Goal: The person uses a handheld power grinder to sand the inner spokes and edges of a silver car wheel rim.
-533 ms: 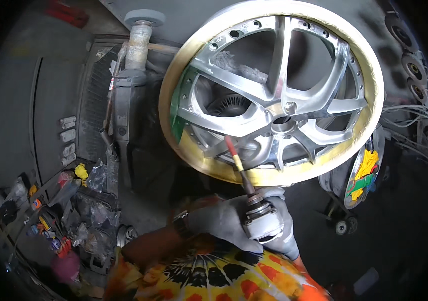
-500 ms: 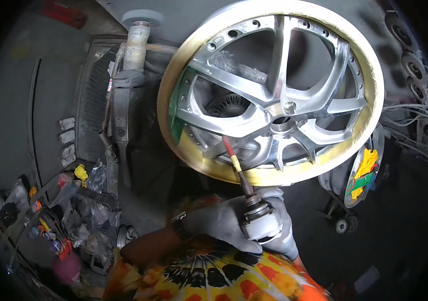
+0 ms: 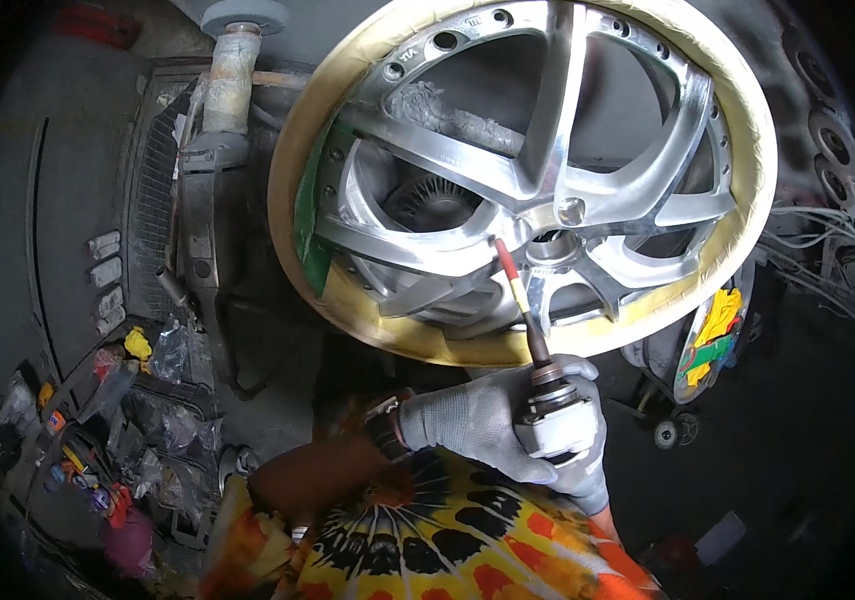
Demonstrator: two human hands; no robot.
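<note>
An alloy wheel [image 3: 537, 212] fills the far side of the work space, straight ahead of the person, its spoked face turned toward us; what holds it up is out of my sight. Cream wrapping [image 3: 292, 205] covers its outer rim, with a green strip [image 3: 313, 245] on the left. Over the inner end of the left spoke, close beside the hub, lies the red tip [image 3: 506, 262] of a handheld rotary tool [image 3: 559, 428] (whether it bears on the metal or hovers just above, I can't tell from here).

Both gloved hands are closed around the tool's pale head: the left hand [image 3: 472, 415] wraps it from the left, and the right hand [image 3: 592, 470] grasps it from the right and below. I take the step in hand to be dressing the spoke's surface by the hub. The next move, to my mind, calls for a firm two-handed grip, light pressure and a shallow angle, with the tip kept off the hub's edge.

Nearer, a dark watch [image 3: 384, 430] sits on the left wrist above a brightly patterned garment [image 3: 407, 535]. Off to the left stands a post topped by a grey disc [image 3: 244, 15]; nearer on that side lie plastic bags [image 3: 172, 350]. To the right, yellow cloth [image 3: 718, 314] rests in another wheel.
</note>
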